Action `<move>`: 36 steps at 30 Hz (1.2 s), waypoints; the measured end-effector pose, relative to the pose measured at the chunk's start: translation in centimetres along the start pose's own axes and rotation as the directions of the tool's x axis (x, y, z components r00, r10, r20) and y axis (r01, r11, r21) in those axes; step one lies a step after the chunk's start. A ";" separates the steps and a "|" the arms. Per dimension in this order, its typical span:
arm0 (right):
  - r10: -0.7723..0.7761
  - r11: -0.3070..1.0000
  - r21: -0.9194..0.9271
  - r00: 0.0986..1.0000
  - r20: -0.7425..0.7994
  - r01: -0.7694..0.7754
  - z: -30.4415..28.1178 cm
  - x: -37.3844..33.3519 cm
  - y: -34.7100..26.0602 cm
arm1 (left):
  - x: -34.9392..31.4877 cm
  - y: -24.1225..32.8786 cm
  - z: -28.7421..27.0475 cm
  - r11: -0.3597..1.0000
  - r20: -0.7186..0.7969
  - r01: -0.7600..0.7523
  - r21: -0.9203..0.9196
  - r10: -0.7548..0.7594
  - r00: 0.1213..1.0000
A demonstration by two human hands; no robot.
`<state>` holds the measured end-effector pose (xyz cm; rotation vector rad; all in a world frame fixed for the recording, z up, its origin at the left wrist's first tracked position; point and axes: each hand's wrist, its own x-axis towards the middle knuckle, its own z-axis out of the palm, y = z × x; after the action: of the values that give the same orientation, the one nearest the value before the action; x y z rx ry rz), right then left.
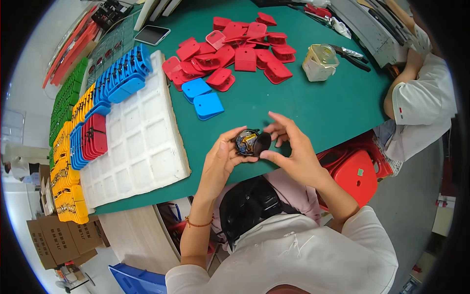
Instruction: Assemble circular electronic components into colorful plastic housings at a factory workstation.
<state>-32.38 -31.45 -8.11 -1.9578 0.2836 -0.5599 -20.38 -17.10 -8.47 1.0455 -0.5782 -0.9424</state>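
A small round black housing (245, 143) with circuit parts and yellow bits showing inside sits in my left hand (219, 161), its fingers curled around the rim. Tilted against the housing's right side is a black round cover (263, 142). My right hand (296, 157) has its thumb at the cover's lower edge and some fingers at its far side, slightly blurred; the index finger sticks up free. Just beyond my hands lie two blue plastic clips (209, 106), with a heap of red plastic clips (245, 60) farther back on the green table (293, 105).
At the left, a white foam tray (142, 132) stands beside rows of blue (128, 88), yellow (68, 203), green and red clips. A phone (152, 35) lies at the back. To the right are a plastic tub (320, 62), pliers (352, 59), a red stool (356, 179) and another person (423, 93).
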 end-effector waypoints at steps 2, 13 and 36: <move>0.143 0.980 0.126 0.986 0.081 -0.152 -0.5 0.0 0.3 | -0.2 -0.2 -0.2 1.000 0.023 -0.016 -0.026 0.016 1.000; 0.084 0.876 0.473 0.995 0.050 -0.098 -0.8 -0.6 -0.5 | -1.0 0.2 -0.1 1.000 -0.008 -0.009 -0.006 0.009 1.000; -0.477 0.877 -0.117 0.875 -0.082 0.467 1.1 -1.7 -3.0 | -1.4 0.1 -0.6 0.999 0.069 -0.034 0.013 0.033 0.997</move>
<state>-33.46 -28.48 -6.26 -2.0989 -0.1159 -0.9876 -20.54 -15.60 -8.55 1.0162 -0.6581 -0.9490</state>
